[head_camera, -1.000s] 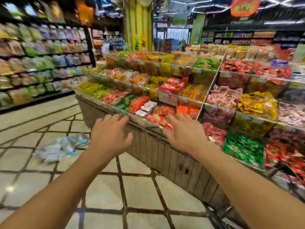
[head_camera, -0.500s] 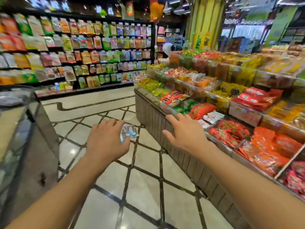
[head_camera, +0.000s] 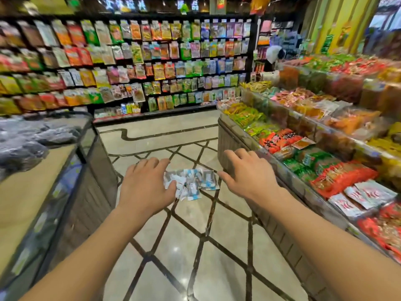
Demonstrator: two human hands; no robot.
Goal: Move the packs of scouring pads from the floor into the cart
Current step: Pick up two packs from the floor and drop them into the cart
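Several clear packs of scouring pads [head_camera: 193,182] with blue and white labels lie in a loose pile on the tiled floor, in the middle of the aisle. My left hand [head_camera: 145,185] hovers palm down just left of the pile and hides its left edge. My right hand [head_camera: 247,174] hovers palm down just right of it. Both hands are empty with fingers spread. No cart shows in this view.
A glass-sided display counter [head_camera: 86,161] with dark bagged goods stands at the left. A tiered snack stand [head_camera: 238,144] runs along the right. A wall of hanging snack packs [head_camera: 152,66] closes the aisle's far end. A person [head_camera: 274,55] bends at the far right.
My view has swung left, away from the snack stand, and the pile of packs has come from the left side to the middle between my hands. Both hands stayed empty and outstretched.
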